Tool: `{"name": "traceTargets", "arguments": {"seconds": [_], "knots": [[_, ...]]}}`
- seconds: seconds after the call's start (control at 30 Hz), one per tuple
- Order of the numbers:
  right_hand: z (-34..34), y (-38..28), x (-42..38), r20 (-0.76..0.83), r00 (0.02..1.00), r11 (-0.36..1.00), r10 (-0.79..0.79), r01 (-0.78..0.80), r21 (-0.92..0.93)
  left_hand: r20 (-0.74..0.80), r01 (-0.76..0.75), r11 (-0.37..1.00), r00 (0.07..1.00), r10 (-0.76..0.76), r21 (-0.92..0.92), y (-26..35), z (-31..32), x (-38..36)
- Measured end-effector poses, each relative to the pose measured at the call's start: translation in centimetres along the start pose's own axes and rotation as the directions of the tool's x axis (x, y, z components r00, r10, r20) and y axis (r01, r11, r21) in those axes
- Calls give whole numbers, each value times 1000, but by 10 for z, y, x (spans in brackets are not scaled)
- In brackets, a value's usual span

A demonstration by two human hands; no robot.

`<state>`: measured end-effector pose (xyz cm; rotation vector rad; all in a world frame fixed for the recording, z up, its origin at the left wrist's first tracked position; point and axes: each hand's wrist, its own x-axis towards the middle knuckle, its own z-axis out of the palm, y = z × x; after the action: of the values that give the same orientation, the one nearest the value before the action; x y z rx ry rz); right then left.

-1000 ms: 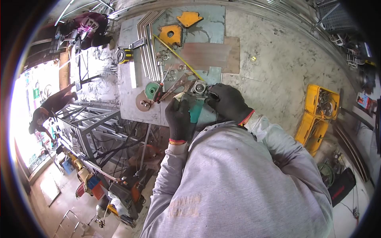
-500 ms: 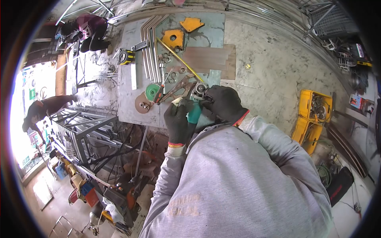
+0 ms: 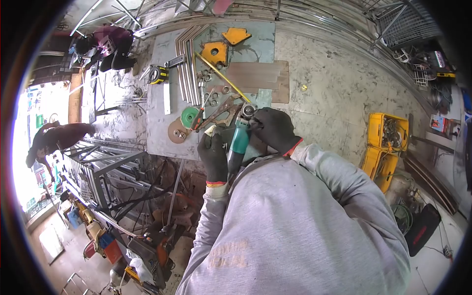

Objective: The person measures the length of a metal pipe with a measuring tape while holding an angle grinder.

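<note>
My left hand (image 3: pixel 213 156), in a black glove, grips the teal body of an angle grinder (image 3: pixel 237 142) at the near edge of a metal workbench (image 3: pixel 160 132). My right hand (image 3: pixel 273 129), also gloved, is closed around the grinder's silver head (image 3: pixel 248 110). A spanner-like tool (image 3: pixel 222 111) lies just beyond the grinder head. A green disc (image 3: pixel 188 117) and a brown disc (image 3: pixel 176 131) lie to the left of my hands.
On the bench lie two orange welding magnets (image 3: pixel 215 50), steel strips (image 3: pixel 187 64), a tape measure (image 3: pixel 158 74) and several washers. A yellow crate (image 3: pixel 389 132) stands on the floor to the right. Two other people (image 3: pixel 105 45) work at the left near metal frames (image 3: pixel 98 167).
My left hand has slid down the grinder body toward me, uncovering more of the teal housing. The right hand stays on the head. The view shifted slightly.
</note>
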<state>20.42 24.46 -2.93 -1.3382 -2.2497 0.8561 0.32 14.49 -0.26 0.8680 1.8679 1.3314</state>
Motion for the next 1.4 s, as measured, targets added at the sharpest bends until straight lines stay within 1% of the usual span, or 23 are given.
{"name": "traceTargets", "arguments": {"seconds": [0.13,0.17,0.2,0.27,0.3,0.33,0.37,0.4,0.47,0.53,0.57,0.6,0.67,0.7,0.73,0.8,0.9,0.97,1.07,1.13,1.2,1.27,1.4], "knots": [[-14,58,-7,-68,902,834,427,-364,416,-12,8,1000,1000,-8,17,-8,-13,5],[-27,87,-11,-108,897,820,428,-335,465,-38,42,996,998,-46,-83,-1,-12,6],[-49,108,-14,33,821,693,570,-501,519,-56,74,980,995,-86,-184,3,-10,6],[-65,195,-35,-176,838,854,517,-489,179,-19,93,982,995,-98,-166,0,-15,9],[-85,233,-51,-31,839,839,543,-541,68,-7,111,967,993,-116,-230,-5,-16,10],[-66,314,-84,-134,941,949,309,-297,107,4,129,948,991,-134,-292,-7,-15,11],[-88,303,-98,161,741,625,652,-645,440,21,135,947,991,-135,-291,-7,-14,13],[-104,275,-104,141,514,398,846,-785,475,19,136,948,990,-136,-289,-9,-13,15],[-100,334,-129,28,660,640,751,-737,215,0,61,980,998,-62,-191,-14,-11,17],[-122,347,-136,187,440,395,878,-888,235,33,49,996,998,-47,-78,-17,-14,19],[-109,345,-144,181,366,212,913,-802,558,73,31,999,997,-33,31,-19,-14,20],[-103,332,-148,186,362,204,913,-804,559,76,34,999,996,-36,38,-5,-8,18],[-87,288,-139,137,522,289,842,-650,703,127,13,999,992,-7,-45,36,12,14],[-82,279,-127,154,548,401,822,-750,526,126,13,999,992,-8,-38,28,11,17],[-63,281,-120,54,703,615,709,-655,439,155,-10,1000,988,9,7,17,9,21],[-52,256,-104,99,741,648,664,-636,418,185,-38,998,982,28,54,8,7,23],[-39,207,-74,132,829,592,543,-490,640,279,-296,908,936,214,298,15,7,20],[-30,179,-60,98,819,639,566,-511,575,295,-421,806,901,319,416,22,12,15],[-17,170,-50,178,809,681,560,-571,458,283,-327,832,935,215,449,30,15,9],[-3,162,-53,-42,896,735,442,-335,589,245,-260,884,954,173,388,25,17,5],[-11,165,-52,102,895,717,435,-412,562,211,-194,928,969,130,317,26,22,2],[-17,159,-52,209,815,578,540,-540,612,227,-294,884,948,221,364,35,25,0],[-14,167,-61,214,803,556,556,-551,622,300,-413,802,904,305,431,36,24,2]]}}
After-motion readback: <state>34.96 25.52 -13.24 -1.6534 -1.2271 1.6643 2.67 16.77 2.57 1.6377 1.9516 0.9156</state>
